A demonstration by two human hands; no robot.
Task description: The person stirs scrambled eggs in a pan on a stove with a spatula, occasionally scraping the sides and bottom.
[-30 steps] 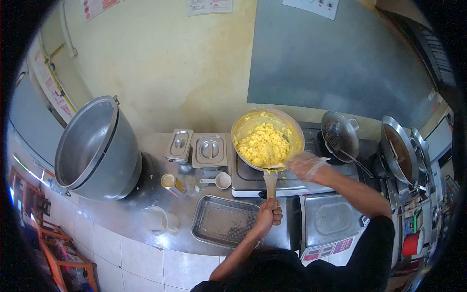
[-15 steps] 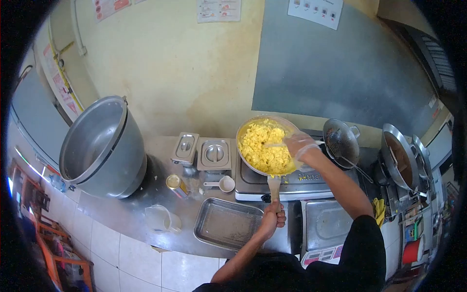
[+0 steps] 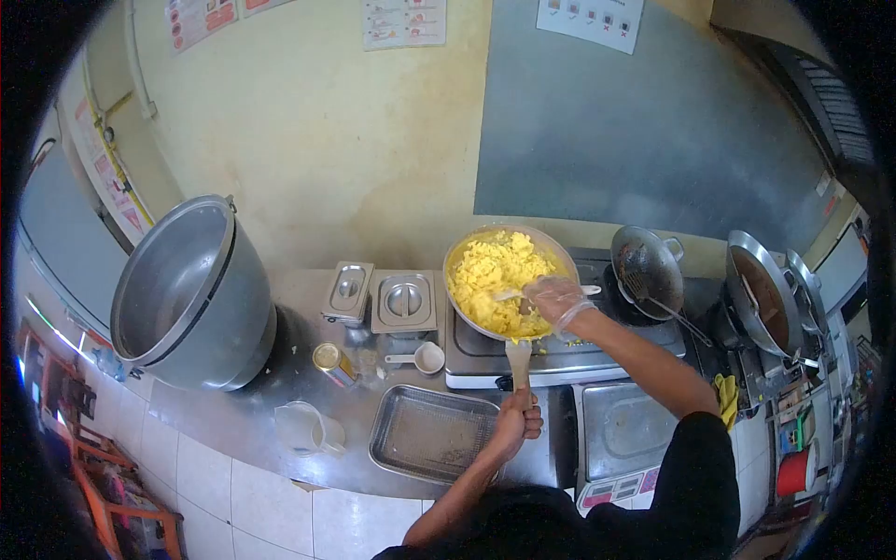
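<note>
A wide frying pan (image 3: pixel 567 264) full of scrambled eggs (image 3: pixel 499 275) sits over the gas stove. My left hand (image 3: pixel 519 417) is closed around the pan's pale handle (image 3: pixel 519 355). Over the right part of the pan is my right hand (image 3: pixel 557 301), in a clear plastic glove and closed on a white spatula (image 3: pixel 507 296). The spatula's front end reaches into the eggs, and its other end sticks out to the right of the hand. Exactly how the blade is shaped cannot be made out.
Left of the stove (image 3: pixel 467 373) are two lidded steel containers (image 3: pixel 403 322), a white measuring cup (image 3: pixel 428 357), a can (image 3: pixel 331 362), a clear jug (image 3: pixel 308 429) and a mesh-bottomed tray (image 3: pixel 434 434). A huge pot (image 3: pixel 233 308) stands far left. Woks (image 3: pixel 661 271) and a scale (image 3: pixel 623 429) are right.
My right hand with the spatula has moved left and slightly down, further over the eggs. My left hand keeps its hold on the handle. The whole view has shifted slightly.
</note>
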